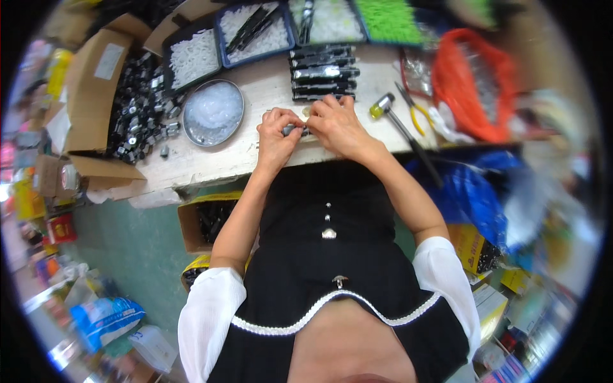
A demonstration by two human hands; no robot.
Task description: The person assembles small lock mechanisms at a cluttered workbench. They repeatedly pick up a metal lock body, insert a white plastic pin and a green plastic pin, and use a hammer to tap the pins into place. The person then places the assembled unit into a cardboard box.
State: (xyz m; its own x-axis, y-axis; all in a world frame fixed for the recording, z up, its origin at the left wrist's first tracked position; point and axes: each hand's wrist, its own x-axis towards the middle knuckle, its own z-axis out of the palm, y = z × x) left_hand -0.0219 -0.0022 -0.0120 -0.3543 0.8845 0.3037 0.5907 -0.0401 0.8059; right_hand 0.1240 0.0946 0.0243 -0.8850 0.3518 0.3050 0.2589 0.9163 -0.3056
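Observation:
Both of my hands meet at the table's near edge over a small grey and black part point(294, 130). My left hand point(277, 137) has its fingers closed on one side of that part. The right hand point(336, 127) comes in from the other side with bent, pinching fingers, touching the part. Fingers cover most of it, so its exact kind is hidden. Just beyond my right hand lies a row of black, pen-like tubes point(324, 74). Left of my left hand stands a round metal dish point(203, 136) with small translucent pieces.
A cardboard box point(96, 105) spills small black-and-silver parts point(137, 105) at left. Behind are a blue tray point(260, 59) with white pieces and bright green pieces point(388, 22). At right lie a hammer point(408, 135), yellow-handled pliers point(418, 116) and a red plastic bag point(447, 80).

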